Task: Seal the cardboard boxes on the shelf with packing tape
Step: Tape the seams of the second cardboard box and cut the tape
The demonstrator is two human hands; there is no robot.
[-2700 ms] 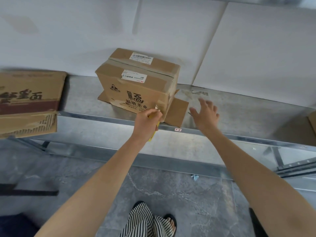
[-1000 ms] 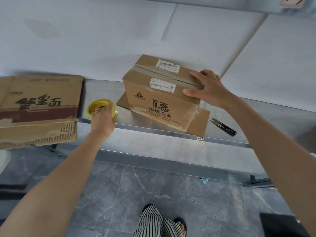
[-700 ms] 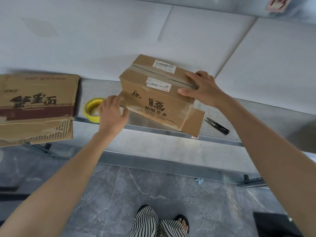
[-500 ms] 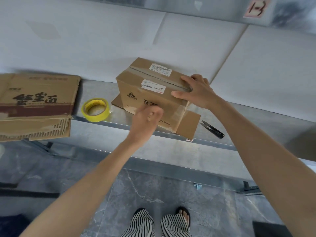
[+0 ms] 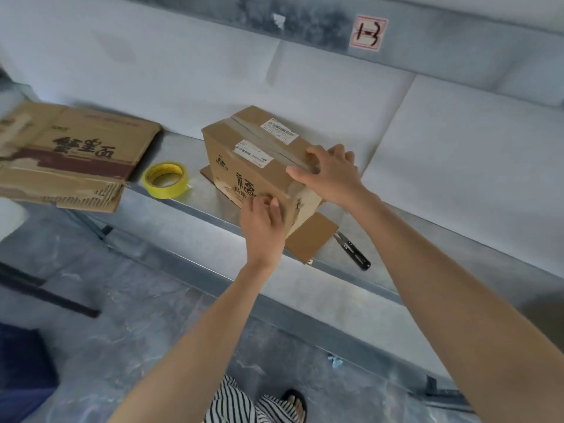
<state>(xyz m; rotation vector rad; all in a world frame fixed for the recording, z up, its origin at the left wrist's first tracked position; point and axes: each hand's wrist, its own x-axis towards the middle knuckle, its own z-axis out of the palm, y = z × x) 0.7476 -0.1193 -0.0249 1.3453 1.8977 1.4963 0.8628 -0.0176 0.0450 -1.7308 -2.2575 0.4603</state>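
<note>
Left hand [image 5: 262, 221] off tape roll [image 5: 165, 179], now pressing box [image 5: 244, 166] front

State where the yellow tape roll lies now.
Head view, left of centre: the yellow tape roll lies on the metal shelf between the torn carton and the small box.

A small brown cardboard box [image 5: 244, 169] stands on the metal shelf [image 5: 195, 206], turned corner-on. Its top flaps are shut, with tape along the seam and two white labels. The right fingers [image 5: 320, 154] lie on its top right end, and the left fingers [image 5: 267, 206] press its printed front face. A yellow tape roll [image 5: 164, 179] lies flat, well left of the left fingers, beside a flattened, torn carton [image 5: 70, 154].
</note>
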